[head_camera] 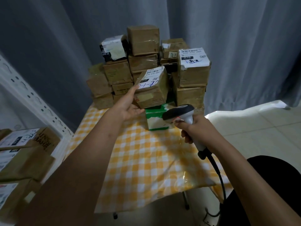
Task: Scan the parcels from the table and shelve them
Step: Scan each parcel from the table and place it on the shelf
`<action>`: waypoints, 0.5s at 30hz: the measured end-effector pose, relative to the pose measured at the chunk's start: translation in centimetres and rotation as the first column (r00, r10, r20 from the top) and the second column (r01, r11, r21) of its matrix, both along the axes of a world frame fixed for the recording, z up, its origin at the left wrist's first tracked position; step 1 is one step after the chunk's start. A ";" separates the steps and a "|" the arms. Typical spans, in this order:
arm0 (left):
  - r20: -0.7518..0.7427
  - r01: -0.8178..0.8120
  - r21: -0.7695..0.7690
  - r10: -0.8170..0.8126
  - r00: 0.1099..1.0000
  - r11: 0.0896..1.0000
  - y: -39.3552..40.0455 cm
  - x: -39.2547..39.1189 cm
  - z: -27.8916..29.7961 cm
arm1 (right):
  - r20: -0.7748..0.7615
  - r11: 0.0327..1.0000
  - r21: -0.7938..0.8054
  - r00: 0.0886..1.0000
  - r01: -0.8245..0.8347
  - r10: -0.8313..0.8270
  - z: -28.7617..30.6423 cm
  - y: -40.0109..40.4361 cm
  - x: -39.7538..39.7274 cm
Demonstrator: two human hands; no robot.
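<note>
I see the left hand [128,105], fingers spread, touching a tilted parcel [152,88] atop a green box [156,118] on the counter [146,160]. My right hand [193,128] grips the scanner [180,113]. Stacked boxes [143,51] crowd behind; a shelf [32,98] stands left.

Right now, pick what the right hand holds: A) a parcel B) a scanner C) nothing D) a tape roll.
B: the right hand grips the handle of the scanner, cable trailing down, while the left hand touches the parcel.
</note>
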State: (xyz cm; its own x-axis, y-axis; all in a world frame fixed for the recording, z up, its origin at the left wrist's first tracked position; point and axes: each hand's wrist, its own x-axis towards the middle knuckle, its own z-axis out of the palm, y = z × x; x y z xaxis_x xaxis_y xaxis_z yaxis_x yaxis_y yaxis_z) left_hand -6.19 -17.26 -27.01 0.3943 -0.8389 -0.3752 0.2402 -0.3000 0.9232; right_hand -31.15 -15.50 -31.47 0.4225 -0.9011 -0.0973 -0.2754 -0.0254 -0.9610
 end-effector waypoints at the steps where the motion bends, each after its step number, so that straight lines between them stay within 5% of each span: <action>1: -0.057 -0.011 -0.013 0.010 0.998 1.000 0.1 0.3 -0.1 | 0.006 1.000 0.002 1.000 -0.004 0.004 0.0 0.1 0.1; 10: -0.315 -0.238 -0.222 0.161 0.935 0.945 10.4 3.6 -3.6 | 0.021 0.998 -0.011 0.998 -0.065 0.066 0.7 1.7 1.6; 15: -0.087 -0.408 -0.201 0.399 0.913 0.890 17.9 3.7 -8.9 | 0.035 0.992 0.017 0.991 -0.127 0.127 1.3 3.2 4.4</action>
